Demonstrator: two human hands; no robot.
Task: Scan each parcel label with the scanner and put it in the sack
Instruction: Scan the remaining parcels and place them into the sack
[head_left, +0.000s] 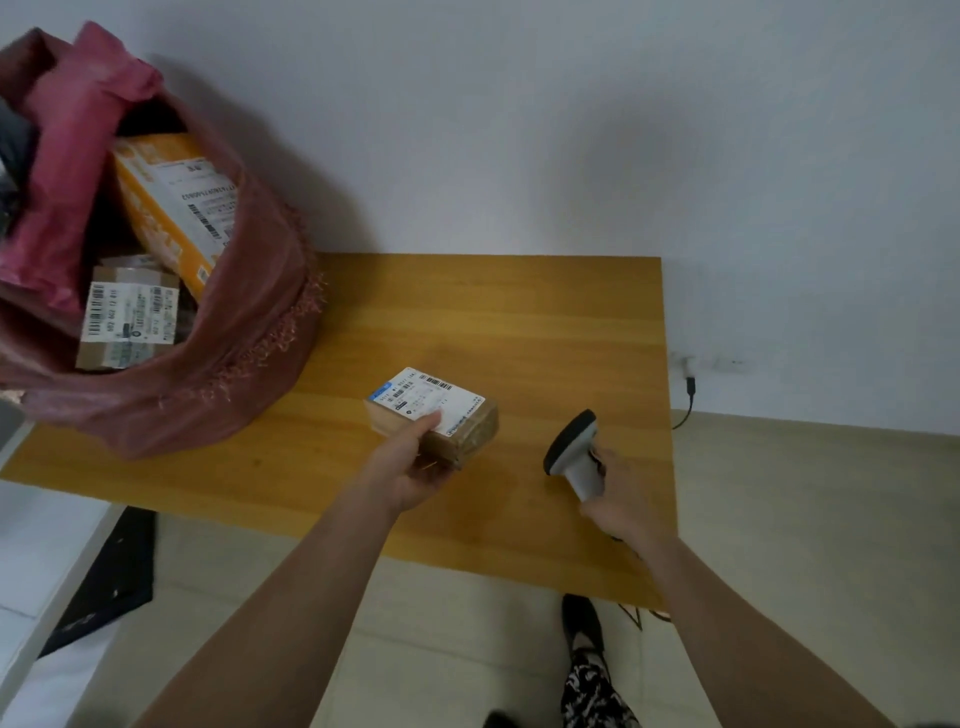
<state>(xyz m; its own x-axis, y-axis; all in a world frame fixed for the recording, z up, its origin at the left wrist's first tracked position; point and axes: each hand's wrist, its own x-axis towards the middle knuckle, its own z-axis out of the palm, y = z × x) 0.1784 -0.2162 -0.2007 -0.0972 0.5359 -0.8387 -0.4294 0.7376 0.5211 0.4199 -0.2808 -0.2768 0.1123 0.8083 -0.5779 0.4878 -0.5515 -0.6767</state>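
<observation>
Far left: dark red woven sack (249, 332), mouth open, two labelled parcels inside. Centre of the wooden table (545, 322): left hand (410, 473) grips the small brown cardboard parcel (434, 415) by its near end, white label up. Seems light, stiff; tape possibly slick. Right: right hand (621, 499) wraps the grey handheld scanner (574, 452), head angled toward the parcel.

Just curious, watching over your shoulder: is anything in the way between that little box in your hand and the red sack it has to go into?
Nothing visible. The small parcel is in the left hand, and only bare table lies between it and the open sack, which holds two parcels but still shows room.
</observation>
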